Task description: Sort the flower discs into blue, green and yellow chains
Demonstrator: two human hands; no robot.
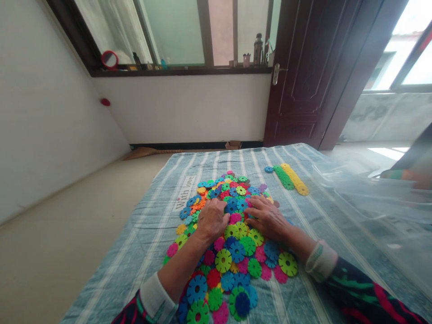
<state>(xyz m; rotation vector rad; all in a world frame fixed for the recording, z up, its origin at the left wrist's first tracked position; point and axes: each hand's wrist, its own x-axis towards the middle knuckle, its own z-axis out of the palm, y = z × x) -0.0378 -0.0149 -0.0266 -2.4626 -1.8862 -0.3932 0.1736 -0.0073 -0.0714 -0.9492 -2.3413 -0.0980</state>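
Observation:
A heap of flat, notched plastic discs [232,252] in blue, green, pink, yellow and orange lies on a striped blue cloth [151,225]. My left hand [212,219] rests knuckles-up on the middle of the heap, its fingers curled down into the discs; what they grip is hidden. My right hand [266,215] lies beside it on the pile, fingers stretched toward the left hand and pressed on the discs. Past the heap, a green row of joined discs [283,177] and a yellow row of joined discs [296,179] lie side by side, with one blue disc [268,169] at their far end.
A clear plastic sheet or bag [371,207] covers the right side of the cloth. Bare floor [67,243] lies to the left. A dark wooden door [303,72] stands behind, next to a window sill [178,69] holding bottles and a red round object [110,59].

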